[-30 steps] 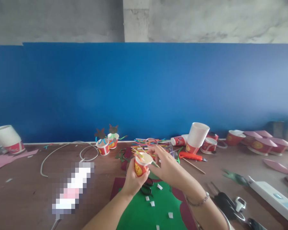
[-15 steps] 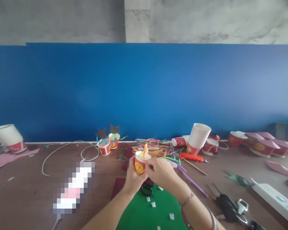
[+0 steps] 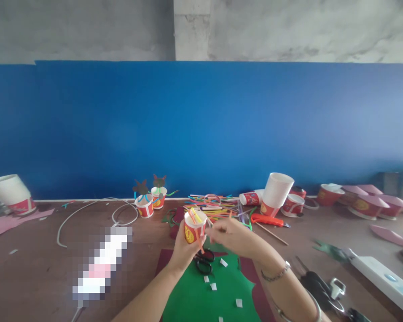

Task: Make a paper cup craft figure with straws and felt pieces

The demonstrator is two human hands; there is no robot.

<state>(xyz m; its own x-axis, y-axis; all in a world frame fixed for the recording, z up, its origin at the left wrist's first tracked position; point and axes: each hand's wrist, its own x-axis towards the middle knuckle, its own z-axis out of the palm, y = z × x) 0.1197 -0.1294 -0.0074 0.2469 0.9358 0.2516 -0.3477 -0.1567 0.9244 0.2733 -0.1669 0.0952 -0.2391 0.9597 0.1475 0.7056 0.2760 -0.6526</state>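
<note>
A red and white paper cup (image 3: pixel 189 235) with a yellow emblem is held upright in my left hand (image 3: pixel 182 251), whose fingers wrap round its side. A yellow straw piece (image 3: pixel 196 215) lies in the cup's mouth. Down the cup's right side hangs an orange straw piece (image 3: pixel 199 240), its lower end near my left fingertips. My right hand (image 3: pixel 229 235) is just right of the cup, apart from it, fingers loosely bent and somewhat blurred; nothing shows in it. Below the cup, black-handled scissors (image 3: pixel 204 267) lie on green paper (image 3: pixel 201 306).
Coloured straws (image 3: pixel 218 208) lie in a pile behind the cup. An orange utility knife (image 3: pixel 267 220) and a wooden stick (image 3: pixel 272 233) are to the right. Two decorated cups (image 3: pixel 144 208) stand back left. Stacked white cups (image 3: pixel 276 192), a power strip (image 3: pixel 386 284) and black tools (image 3: pixel 317 286) are on the right.
My right hand has moved off the cup to the right. The straw that stood up at the rim now shows as an orange piece hanging down the cup's side. The cup has shifted slightly left.
</note>
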